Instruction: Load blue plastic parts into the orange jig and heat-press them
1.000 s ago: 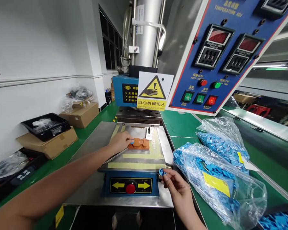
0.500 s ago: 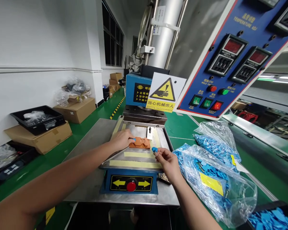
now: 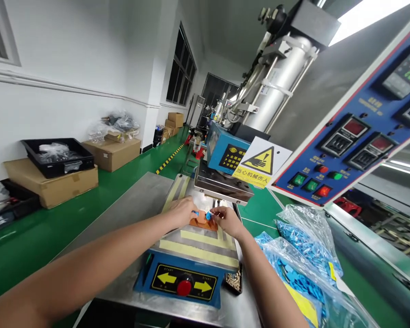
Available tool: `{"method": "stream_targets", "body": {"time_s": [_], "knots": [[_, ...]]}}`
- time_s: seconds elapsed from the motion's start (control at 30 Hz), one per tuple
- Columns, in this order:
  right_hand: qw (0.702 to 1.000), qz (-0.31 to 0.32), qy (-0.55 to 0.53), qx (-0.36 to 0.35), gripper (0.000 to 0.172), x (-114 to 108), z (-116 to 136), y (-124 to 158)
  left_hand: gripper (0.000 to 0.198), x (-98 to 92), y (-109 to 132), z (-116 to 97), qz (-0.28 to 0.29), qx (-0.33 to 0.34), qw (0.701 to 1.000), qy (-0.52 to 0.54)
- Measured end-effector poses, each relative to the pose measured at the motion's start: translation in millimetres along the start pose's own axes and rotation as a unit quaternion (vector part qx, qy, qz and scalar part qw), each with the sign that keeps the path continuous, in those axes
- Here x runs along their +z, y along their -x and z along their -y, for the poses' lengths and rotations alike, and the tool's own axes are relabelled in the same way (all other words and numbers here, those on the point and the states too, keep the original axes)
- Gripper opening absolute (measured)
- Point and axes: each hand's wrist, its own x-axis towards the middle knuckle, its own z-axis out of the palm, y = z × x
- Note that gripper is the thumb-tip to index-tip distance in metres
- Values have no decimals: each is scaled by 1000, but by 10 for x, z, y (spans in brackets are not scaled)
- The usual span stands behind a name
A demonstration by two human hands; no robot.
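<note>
An orange fixture block [image 3: 201, 221] lies on the taped metal plate [image 3: 198, 239] of the press. My left hand [image 3: 182, 210] rests at its left end, fingers pinched on a small blue part [image 3: 196, 213]. My right hand [image 3: 227, 219] is at the block's right end and pinches another small blue part [image 3: 208, 215] just above the block. The press head [image 3: 223, 187] hangs right behind both hands.
A blue panel with yellow arrows and a red button [image 3: 184, 287] fronts the plate. A small tray of brass pieces [image 3: 234, 281] sits beside it. Plastic bags of blue parts [image 3: 304, 255] lie to the right. The tilted control box [image 3: 358, 141] overhangs on the right. Cardboard boxes [image 3: 51, 182] line the left wall.
My right hand has carried its blue part from the plate's front corner up to the orange block. My left hand stayed at the block. The view has tilted.
</note>
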Motion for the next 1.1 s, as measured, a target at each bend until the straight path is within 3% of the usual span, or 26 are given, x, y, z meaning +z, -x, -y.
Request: {"method": "stream_targets", "body": {"time_s": [0.1, 0.27, 0.4, 0.7, 0.9, 1.1], "knots": [[998, -24, 52, -25, 28, 46, 12, 25, 24, -18, 9, -2, 3, -2, 1000, 6], [990, -68, 101, -78, 25, 188, -6, 105, 23, -1, -3, 29, -11, 0, 1000, 24], [986, -58, 119, -103, 25, 218, 9, 104, 23, 34, -23, 56, -8, 4, 1000, 28], [971, -104, 195, -87, 27, 320, -39, 148, 24, 66, -38, 50, -1, -11, 999, 34], [974, -89, 203, -54, 25, 283, 1, 155, 25, 80, 6, 16, -9, -6, 999, 36], [968, -100, 204, -106, 31, 220, 67, 215, 22, 66, 76, -76, -46, -8, 998, 35]]}}
